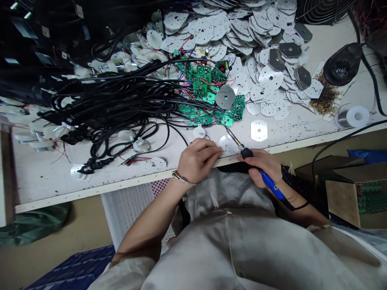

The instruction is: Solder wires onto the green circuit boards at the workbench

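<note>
Since there's just the one head cam here, this is what it shows: both hands are working right at the front edge of a white-painted workbench, wrists out past it over a beige smock, with only a narrow strip of speckled board before the clutter starts. The pale metal plate lies right at that edge, between the hands. The left hand is curled, its fingers at the plate, though I can't tell if they're pinching anything. The right hand is closed around a blue-handled soldering iron, its steel tip angled at the plate. Beyond that are green circuit boards with red wires, a tangle of glossy black cables, and a heap of punched, scalloped metal plates.
</note>
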Tool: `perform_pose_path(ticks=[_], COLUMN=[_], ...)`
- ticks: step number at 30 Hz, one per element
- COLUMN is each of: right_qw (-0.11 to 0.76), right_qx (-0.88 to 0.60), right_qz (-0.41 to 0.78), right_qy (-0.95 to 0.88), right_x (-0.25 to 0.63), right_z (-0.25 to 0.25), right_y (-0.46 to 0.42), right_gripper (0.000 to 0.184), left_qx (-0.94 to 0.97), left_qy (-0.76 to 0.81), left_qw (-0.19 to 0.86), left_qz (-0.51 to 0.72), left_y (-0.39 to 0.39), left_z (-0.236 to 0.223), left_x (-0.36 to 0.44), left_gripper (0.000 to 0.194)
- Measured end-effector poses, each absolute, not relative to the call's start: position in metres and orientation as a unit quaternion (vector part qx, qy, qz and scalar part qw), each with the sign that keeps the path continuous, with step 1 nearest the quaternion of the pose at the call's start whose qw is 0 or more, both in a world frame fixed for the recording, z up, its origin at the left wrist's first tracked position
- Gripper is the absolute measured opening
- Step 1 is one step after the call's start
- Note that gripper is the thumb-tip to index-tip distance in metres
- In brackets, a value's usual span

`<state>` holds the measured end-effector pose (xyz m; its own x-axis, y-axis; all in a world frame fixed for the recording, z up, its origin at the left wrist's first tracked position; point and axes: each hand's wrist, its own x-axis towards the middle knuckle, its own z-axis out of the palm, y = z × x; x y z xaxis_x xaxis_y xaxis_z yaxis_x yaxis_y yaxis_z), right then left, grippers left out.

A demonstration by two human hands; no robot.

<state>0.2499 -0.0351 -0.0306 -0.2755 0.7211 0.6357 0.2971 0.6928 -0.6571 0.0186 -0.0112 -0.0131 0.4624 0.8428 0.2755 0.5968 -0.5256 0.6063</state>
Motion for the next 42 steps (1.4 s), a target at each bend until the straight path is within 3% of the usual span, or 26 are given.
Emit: perform_pose_path(ticks=[8,25,42], right_qw=[0.584,0.538,0.494], right_qx=[-0.457,-0.436,-0.532], right_qz=[0.307,0.349,0.429], right_qy=[-0.596,-0.631,-0.538], right_x=[0.255,0.266,0.262], right_z=[-0.041,-0.044,-0.026], right_y=[-0.049,-0.044,-0.045], right_gripper=[0.021,0.021,0.026], left_qx=[0.836,0.829,0.829], left_qy=[0.483,0.491,0.489], left_qw=[0.085,0.112,0.115], left_qz=[0.246,0.242,0.246], left_y=[-0.017,-0.017,-0.017], left_z=[-0.017,-0.019,-0.019], left_x=[0.039,0.038,0.038], left_gripper=[0.016,0.015,0.013])
